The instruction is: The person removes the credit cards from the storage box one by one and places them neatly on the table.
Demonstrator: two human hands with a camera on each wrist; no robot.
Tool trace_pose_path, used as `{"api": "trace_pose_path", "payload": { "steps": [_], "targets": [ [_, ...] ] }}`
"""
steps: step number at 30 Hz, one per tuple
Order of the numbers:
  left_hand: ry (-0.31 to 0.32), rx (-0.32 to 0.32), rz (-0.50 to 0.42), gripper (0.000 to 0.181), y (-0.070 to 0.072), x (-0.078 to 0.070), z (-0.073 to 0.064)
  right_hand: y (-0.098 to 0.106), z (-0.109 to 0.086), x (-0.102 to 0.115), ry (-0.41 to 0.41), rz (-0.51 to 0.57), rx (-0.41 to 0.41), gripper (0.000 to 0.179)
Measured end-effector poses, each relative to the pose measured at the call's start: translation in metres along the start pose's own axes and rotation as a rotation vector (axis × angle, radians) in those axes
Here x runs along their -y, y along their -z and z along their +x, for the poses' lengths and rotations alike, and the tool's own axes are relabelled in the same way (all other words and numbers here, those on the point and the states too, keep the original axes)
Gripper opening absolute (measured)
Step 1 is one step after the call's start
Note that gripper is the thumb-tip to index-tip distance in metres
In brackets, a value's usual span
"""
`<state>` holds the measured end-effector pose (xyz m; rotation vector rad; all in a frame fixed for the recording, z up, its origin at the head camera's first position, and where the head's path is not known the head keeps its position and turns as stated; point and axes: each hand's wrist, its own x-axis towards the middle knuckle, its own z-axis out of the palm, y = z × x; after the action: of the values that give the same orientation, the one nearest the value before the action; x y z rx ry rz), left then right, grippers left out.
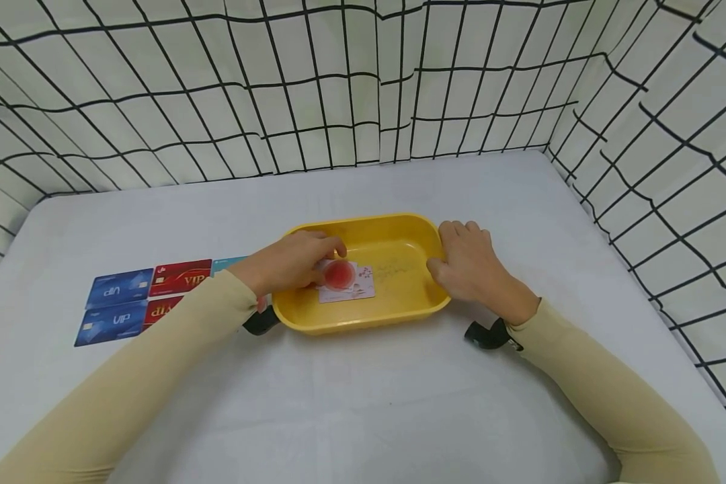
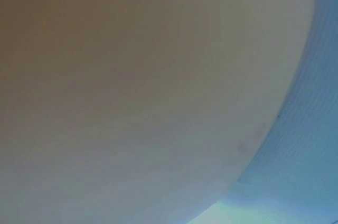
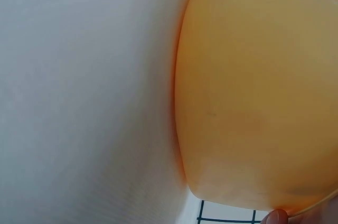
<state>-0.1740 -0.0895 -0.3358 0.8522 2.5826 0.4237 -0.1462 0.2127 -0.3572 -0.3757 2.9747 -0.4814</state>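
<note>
A yellow tray (image 1: pixel 399 306) stands on the white table. My right hand (image 1: pixel 468 262) grips its right end, fingers over the rim; in the right wrist view a fingertip (image 3: pixel 277 216) touches the rim beside the tray's outer wall (image 3: pixel 253 86). My left hand (image 1: pixel 305 259) reaches over the tray's left end with bent fingers. By its thumb and fingers lies a small card with a red disc (image 1: pixel 339 275), overlapping a pale pink flowered card (image 1: pixel 366 282) on the tray floor. Whether the fingers pinch the red-disc card cannot be made out. A blurred pale surface fills most of the left wrist view.
Left of the tray, blue cards (image 1: pixel 117 289) and red cards (image 1: pixel 180 277) lie in two rows, with a light blue card (image 1: pixel 226 263) partly behind the left arm. Black wire mesh (image 1: pixel 339 101) borders the table at the back and sides.
</note>
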Motion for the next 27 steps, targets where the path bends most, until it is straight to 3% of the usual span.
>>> {"api": "trace_pose_path", "payload": {
  "steps": [9,27],
  "targets": [
    [0.007,0.012,-0.004,0.043,0.0014,-0.0017,-0.0007,0.0001,0.0001,-0.0003,-0.001,-0.006,-0.003,0.026],
    [-0.043,-0.046,0.025,0.043,-0.0003,0.0001,-0.0038,-0.0006,0.0005,0.0007,-0.018,-0.013,0.023,0.028]
  ]
}}
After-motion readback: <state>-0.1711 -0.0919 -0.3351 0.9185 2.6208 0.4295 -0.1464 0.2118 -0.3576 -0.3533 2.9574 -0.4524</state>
